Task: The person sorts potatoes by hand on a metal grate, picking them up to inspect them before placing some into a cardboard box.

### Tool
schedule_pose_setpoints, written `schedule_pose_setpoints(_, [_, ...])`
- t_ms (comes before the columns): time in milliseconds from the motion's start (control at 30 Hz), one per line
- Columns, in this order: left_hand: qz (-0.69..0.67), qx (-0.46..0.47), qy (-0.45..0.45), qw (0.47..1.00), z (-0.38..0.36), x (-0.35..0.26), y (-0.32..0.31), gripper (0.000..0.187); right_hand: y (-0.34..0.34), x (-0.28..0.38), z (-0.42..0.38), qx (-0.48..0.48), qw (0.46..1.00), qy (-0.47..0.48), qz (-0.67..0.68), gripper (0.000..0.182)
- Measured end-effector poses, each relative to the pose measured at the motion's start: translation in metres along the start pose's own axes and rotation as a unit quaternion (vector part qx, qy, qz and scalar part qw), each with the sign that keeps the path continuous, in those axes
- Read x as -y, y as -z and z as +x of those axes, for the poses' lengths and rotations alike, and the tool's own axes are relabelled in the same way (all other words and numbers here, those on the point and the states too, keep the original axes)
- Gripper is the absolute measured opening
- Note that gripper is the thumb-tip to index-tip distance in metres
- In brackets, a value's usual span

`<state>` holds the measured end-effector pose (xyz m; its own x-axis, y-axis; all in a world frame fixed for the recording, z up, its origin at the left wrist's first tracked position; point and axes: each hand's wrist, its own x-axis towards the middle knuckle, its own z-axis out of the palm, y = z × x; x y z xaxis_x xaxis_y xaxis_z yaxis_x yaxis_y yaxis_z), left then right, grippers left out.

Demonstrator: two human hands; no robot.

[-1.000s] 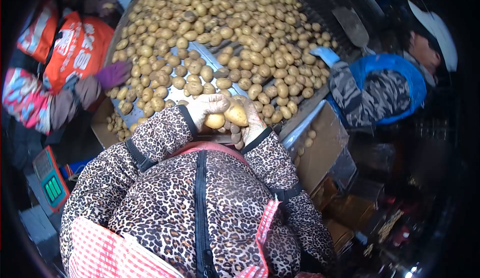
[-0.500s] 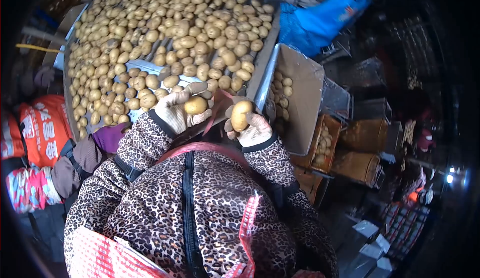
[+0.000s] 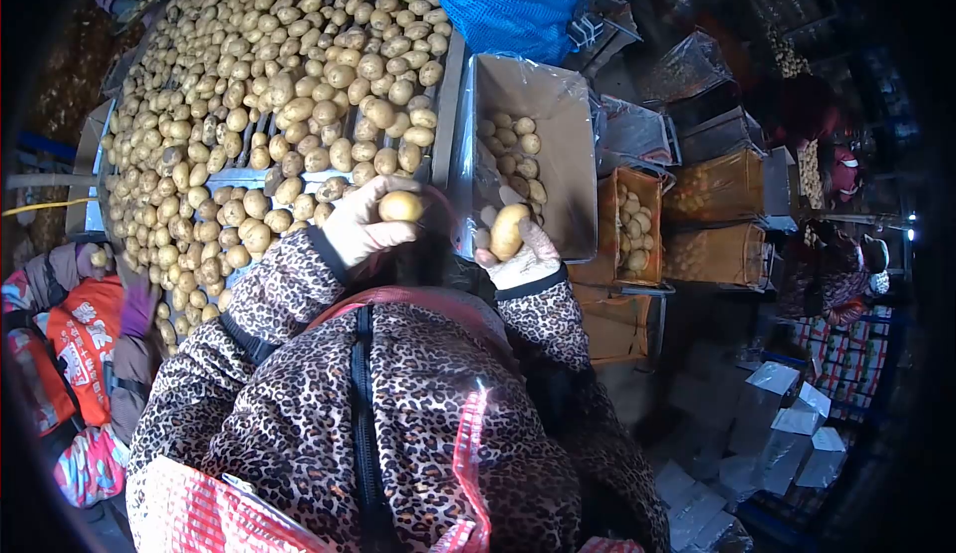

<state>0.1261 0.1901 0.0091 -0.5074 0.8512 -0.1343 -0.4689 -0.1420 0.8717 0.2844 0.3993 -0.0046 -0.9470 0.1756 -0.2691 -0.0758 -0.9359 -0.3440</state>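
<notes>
My left hand (image 3: pixel 360 222), in a pale glove, grips a yellow potato (image 3: pixel 400 207) between thumb and fingers at the near edge of the sorting table. In my right hand (image 3: pixel 526 260), also gloved, a larger oval potato (image 3: pixel 509 231) is held upright. That hand is over the near side of a cardboard box (image 3: pixel 563 170) lined with clear plastic, where several potatoes (image 3: pixel 518 140) lie at the bottom. A thick layer of loose potatoes (image 3: pixel 269 105) covers the table in front of my left hand.
To the left, a co-worker in an orange vest (image 3: pixel 80 339) stands at the table, with a purple-gloved hand (image 3: pixel 137 306). A blue apron or bag (image 3: pixel 513 5) hangs at the far corner. Orange-lined boxes (image 3: pixel 629 222) stand to the right, and flattened cartons (image 3: pixel 787 404) lie lower right.
My view has turned to the right, bringing the box closer to the middle. Both hands still hold their potatoes, and the right one is now over the box's near edge. The co-worker's purple glove has shifted.
</notes>
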Motion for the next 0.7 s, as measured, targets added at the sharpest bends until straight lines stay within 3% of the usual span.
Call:
schedule_pose_setpoints(67, [0.052, 0.02, -0.027, 0.998, 0.009, -0.011, -0.019, 0.062, 0.023, 0.004, 0.003, 0.077, 0.997, -0.024, -0.013, 0.046])
schedule_pose_setpoints(133, [0.132, 0.025, -0.014, 0.991, 0.015, -0.014, -0.025, 0.066, 0.023, 0.009, -0.002, 0.038, 0.996, -0.059, 0.062, 0.049])
schedule_pose_setpoints(200, [0.219, 0.044, -0.022, 0.975, 0.025, -0.008, -0.029, 0.068, 0.026, 0.008, -0.001, 0.08, 0.99, -0.045, 0.106, 0.053])
schedule_pose_setpoints(233, [0.178, 0.036, -0.015, 0.983, 0.025, -0.008, -0.041, 0.07, 0.025, 0.008, 0.0, 0.101, 0.986, -0.038, 0.128, 0.056])
schedule_pose_setpoints(333, [0.4, 0.026, -0.025, 0.916, 0.032, -0.014, -0.052, 0.072, 0.006, 0.017, -0.01, 0.011, 0.989, -0.001, 0.148, 0.065])
schedule_pose_setpoints(367, [0.468, 0.019, -0.075, 0.88, 0.032, -0.018, -0.063, 0.073, 0.008, 0.021, -0.011, 0.054, 0.984, -0.003, 0.168, 0.069])
schedule_pose_setpoints(467, [0.632, -0.004, -0.168, 0.757, 0.033, -0.026, -0.08, 0.06, 0.015, 0.023, -0.013, 0.045, 0.981, -0.007, 0.191, 0.071])
schedule_pose_setpoints(500, [0.637, -0.003, -0.17, 0.751, 0.034, -0.021, -0.08, 0.06, 0.016, 0.023, -0.013, 0.006, 0.983, -0.001, 0.183, 0.07])
schedule_pose_setpoints(533, [0.634, -0.002, -0.162, 0.757, 0.035, -0.02, -0.083, 0.065, 0.015, 0.022, -0.016, -0.016, 0.98, 0.015, 0.2, 0.065])
schedule_pose_setpoints(600, [0.573, 0.038, -0.152, 0.804, 0.034, -0.014, -0.083, 0.058, 0.017, 0.025, -0.025, -0.072, 0.973, -0.016, 0.22, 0.055])
schedule_pose_setpoints(633, [0.422, 0.057, -0.057, 0.903, 0.035, -0.005, -0.085, 0.053, 0.022, 0.029, -0.034, -0.092, 0.973, -0.003, 0.211, 0.048])
schedule_pose_setpoints(667, [0.259, 0.071, 0.05, 0.962, 0.036, 0.003, -0.087, 0.048, 0.027, 0.034, -0.045, -0.112, 0.973, 0.005, 0.203, 0.041])
schedule_pose_setpoints(700, [0.182, 0.076, 0.036, 0.98, 0.037, 0.014, -0.084, 0.04, 0.037, 0.038, -0.054, -0.114, 0.971, 0.02, 0.21, 0.041])
